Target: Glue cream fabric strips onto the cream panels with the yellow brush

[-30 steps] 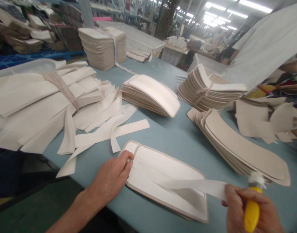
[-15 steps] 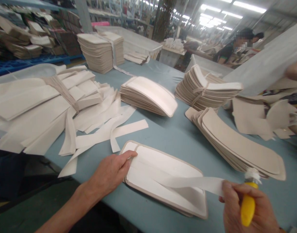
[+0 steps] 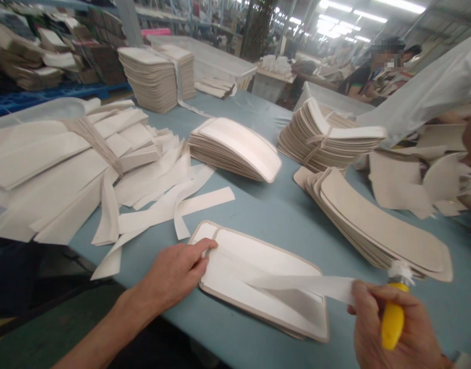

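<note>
A white-faced panel with a beige rim (image 3: 258, 251) lies on top of a thin stack near the table's front edge. My left hand (image 3: 181, 269) grips its left end, forefinger and thumb on the upper face, the other fingers mostly hidden. Between finger and thumb of my right hand (image 3: 389, 323) is the free end of a white strip (image 3: 315, 284). From there the strip slopes left, down to the panel's middle. A yellow-handled brush (image 3: 392, 325) with white bristles pointing up is also held in my right hand.
Loose white strips (image 3: 154, 218) and a tied bundle of them (image 3: 58, 159) lie left. Panel stacks stand behind: a curved one (image 3: 235, 148), a tied one (image 3: 331, 143), a beige one (image 3: 381, 220) and a tall one (image 3: 154, 77). A co-worker (image 3: 366, 77) sits far right.
My right hand and the strip have barely shifted; the strip's raised part lies slightly lower near the panel. The hand at the far right edge and the plastic sheet there have moved.
</note>
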`<action>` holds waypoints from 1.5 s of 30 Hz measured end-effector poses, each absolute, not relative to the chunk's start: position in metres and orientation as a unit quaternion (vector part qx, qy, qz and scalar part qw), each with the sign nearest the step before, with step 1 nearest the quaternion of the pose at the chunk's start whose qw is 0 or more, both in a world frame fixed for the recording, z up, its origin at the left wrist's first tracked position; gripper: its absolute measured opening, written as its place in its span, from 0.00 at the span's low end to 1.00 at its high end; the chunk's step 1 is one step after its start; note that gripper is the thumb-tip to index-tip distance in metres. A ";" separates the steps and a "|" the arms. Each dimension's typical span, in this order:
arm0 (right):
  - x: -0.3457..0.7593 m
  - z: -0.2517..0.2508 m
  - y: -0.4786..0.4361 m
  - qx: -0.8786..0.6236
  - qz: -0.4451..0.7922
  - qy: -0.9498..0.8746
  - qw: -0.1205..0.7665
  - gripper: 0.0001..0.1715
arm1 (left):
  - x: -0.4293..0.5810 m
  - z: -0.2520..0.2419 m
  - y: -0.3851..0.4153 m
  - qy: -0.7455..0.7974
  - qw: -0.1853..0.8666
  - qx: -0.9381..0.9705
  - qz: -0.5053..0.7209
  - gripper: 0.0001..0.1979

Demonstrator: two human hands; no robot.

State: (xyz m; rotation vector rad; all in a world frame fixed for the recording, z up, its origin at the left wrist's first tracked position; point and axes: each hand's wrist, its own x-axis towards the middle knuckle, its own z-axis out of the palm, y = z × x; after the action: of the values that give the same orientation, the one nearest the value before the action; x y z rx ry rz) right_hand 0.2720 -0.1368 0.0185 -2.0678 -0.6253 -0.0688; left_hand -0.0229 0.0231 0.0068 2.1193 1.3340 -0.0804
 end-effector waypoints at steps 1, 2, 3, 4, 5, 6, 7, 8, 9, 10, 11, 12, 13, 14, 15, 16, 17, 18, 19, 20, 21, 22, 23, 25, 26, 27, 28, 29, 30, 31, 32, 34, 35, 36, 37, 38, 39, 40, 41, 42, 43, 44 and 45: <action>0.272 0.019 -0.136 -0.845 -0.031 -0.256 0.468 0.25 | -0.023 0.008 0.023 0.505 0.312 0.804 -0.037 0.25; 0.272 0.020 -0.135 -0.846 -0.035 -0.257 0.466 0.25 | -0.023 0.010 0.023 0.503 0.312 0.805 -0.043 0.26; 0.272 0.021 -0.134 -0.847 -0.039 -0.257 0.464 0.25 | -0.024 0.012 0.023 0.501 0.312 0.806 -0.050 0.27; 0.273 0.022 -0.133 -0.848 -0.041 -0.256 0.462 0.24 | -0.024 0.013 0.023 0.499 0.310 0.807 -0.058 0.28; 0.273 0.023 -0.132 -0.848 -0.043 -0.255 0.463 0.25 | -0.025 0.015 0.023 0.496 0.307 0.810 -0.065 0.28; 0.273 0.024 -0.131 -0.847 -0.041 -0.254 0.465 0.25 | -0.026 0.015 0.024 0.492 0.305 0.812 -0.073 0.28; 0.274 0.025 -0.131 -0.846 -0.038 -0.255 0.466 0.25 | -0.026 0.016 0.024 0.488 0.304 0.815 -0.078 0.29; 0.274 0.026 -0.130 -0.847 -0.033 -0.257 0.465 0.26 | -0.027 0.016 0.025 0.484 0.305 0.816 -0.080 0.29; 0.275 0.026 -0.130 -0.849 -0.029 -0.258 0.461 0.26 | -0.028 0.016 0.026 0.480 0.309 0.817 -0.080 0.29; 0.276 0.026 -0.130 -0.851 -0.025 -0.259 0.455 0.26 | -0.028 0.015 0.026 0.478 0.314 0.817 -0.079 0.28; 0.276 0.026 -0.131 -0.854 -0.020 -0.260 0.451 0.25 | -0.029 0.015 0.027 0.478 0.318 0.815 -0.078 0.28; 0.277 0.025 -0.131 -0.855 -0.019 -0.260 0.448 0.25 | -0.030 0.014 0.027 0.479 0.320 0.814 -0.080 0.28; 0.278 0.024 -0.131 -0.855 -0.020 -0.258 0.450 0.25 | -0.030 0.013 0.027 0.480 0.321 0.812 -0.082 0.28; 0.278 0.023 -0.132 -0.852 -0.022 -0.256 0.455 0.25 | -0.030 0.013 0.027 0.482 0.321 0.811 -0.085 0.28; 0.278 0.022 -0.132 -0.850 -0.026 -0.256 0.460 0.24 | -0.031 0.013 0.026 0.483 0.320 0.810 -0.086 0.28; 0.279 0.021 -0.133 -0.848 -0.031 -0.256 0.462 0.24 | -0.031 0.013 0.026 0.484 0.320 0.810 -0.086 0.28; 0.279 0.021 -0.134 -0.848 -0.033 -0.256 0.462 0.24 | -0.031 0.013 0.026 0.485 0.321 0.809 -0.087 0.28; 0.279 0.020 -0.135 -0.849 -0.033 -0.258 0.460 0.24 | -0.031 0.013 0.025 0.486 0.322 0.808 -0.088 0.28; 0.280 0.021 -0.136 -0.849 -0.033 -0.261 0.459 0.24 | -0.031 0.013 0.025 0.486 0.323 0.807 -0.089 0.28; 0.281 0.021 -0.137 -0.848 -0.032 -0.265 0.459 0.24 | -0.031 0.012 0.025 0.486 0.325 0.806 -0.088 0.28; 0.282 0.021 -0.137 -0.847 -0.030 -0.268 0.458 0.24 | -0.031 0.012 0.025 0.485 0.327 0.806 -0.086 0.28; 0.283 0.022 -0.138 -0.846 -0.030 -0.270 0.458 0.24 | -0.032 0.011 0.025 0.485 0.328 0.806 -0.083 0.28; 0.284 0.022 -0.139 -0.846 -0.031 -0.272 0.458 0.23 | -0.032 0.010 0.025 0.485 0.327 0.807 -0.080 0.28; 0.285 0.021 -0.140 -0.843 -0.023 -0.278 0.459 0.23 | -0.033 0.008 0.025 0.485 0.321 0.809 -0.079 0.28; 0.285 0.021 -0.141 -0.842 -0.018 -0.281 0.460 0.23 | -0.034 0.007 0.025 0.486 0.318 0.810 -0.080 0.28; 0.286 0.020 -0.142 -0.841 -0.014 -0.283 0.461 0.23 | -0.034 0.006 0.026 0.486 0.315 0.811 -0.079 0.28; 0.285 0.018 -0.143 -0.840 -0.011 -0.283 0.463 0.23 | -0.035 0.006 0.026 0.485 0.315 0.812 -0.076 0.28; 0.284 0.017 -0.145 -0.840 -0.010 -0.281 0.463 0.23 | -0.036 0.006 0.027 0.481 0.322 0.812 -0.071 0.29; 0.283 0.015 -0.146 -0.841 -0.013 -0.276 0.465 0.24 | -0.036 0.006 0.028 0.476 0.334 0.811 -0.067 0.29; 0.282 0.014 -0.148 -0.841 -0.020 -0.273 0.466 0.24 | -0.037 0.007 0.029 0.471 0.349 0.808 -0.064 0.30; 0.281 0.012 -0.149 -0.841 -0.025 -0.273 0.466 0.23 | -0.037 0.007 0.029 0.469 0.363 0.803 -0.060 0.30; 0.278 0.011 -0.152 -0.842 -0.030 -0.276 0.463 0.22 | -0.036 0.008 0.030 0.472 0.379 0.794 -0.053 0.30; 0.276 0.011 -0.152 -0.842 -0.030 -0.278 0.461 0.22 | -0.035 0.008 0.029 0.479 0.378 0.791 -0.048 0.29; 0.275 0.012 -0.153 -0.843 -0.028 -0.276 0.461 0.22 | -0.034 0.007 0.029 0.486 0.372 0.790 -0.043 0.29; 0.274 0.012 -0.153 -0.843 -0.026 -0.273 0.464 0.22 | -0.033 0.007 0.028 0.492 0.364 0.790 -0.040 0.29; 0.274 0.013 -0.153 -0.843 -0.024 -0.268 0.467 0.22 | -0.033 0.006 0.026 0.498 0.355 0.790 -0.039 0.29; 0.274 0.014 -0.153 -0.844 -0.024 -0.265 0.466 0.22 | -0.032 0.005 0.025 0.502 0.347 0.791 -0.041 0.29; 0.274 0.015 -0.153 -0.846 -0.023 -0.265 0.462 0.21 | -0.032 0.004 0.024 0.505 0.340 0.792 -0.043 0.28; 0.275 0.016 -0.153 -0.848 -0.025 -0.267 0.457 0.21 | -0.032 0.003 0.023 0.507 0.335 0.793 -0.044 0.28; 0.275 0.017 -0.153 -0.850 -0.025 -0.271 0.451 0.21 | -0.032 0.002 0.022 0.508 0.332 0.794 -0.044 0.28; 0.276 0.017 -0.154 -0.851 -0.026 -0.276 0.445 0.21 | -0.032 0.001 0.022 0.510 0.330 0.794 -0.043 0.28; 0.276 0.018 -0.154 -0.851 -0.029 -0.280 0.443 0.21 | -0.032 0.001 0.021 0.511 0.329 0.793 -0.041 0.27; 0.276 0.018 -0.154 -0.849 -0.034 -0.283 0.446 0.21 | -0.032 0.001 0.021 0.514 0.329 0.791 -0.040 0.27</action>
State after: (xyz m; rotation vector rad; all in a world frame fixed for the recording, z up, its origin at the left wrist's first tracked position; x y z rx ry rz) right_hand 0.2757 -0.1538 0.0179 -2.1024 -0.7007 -0.0852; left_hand -0.0323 0.0213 0.0008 2.0692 1.3453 -0.1039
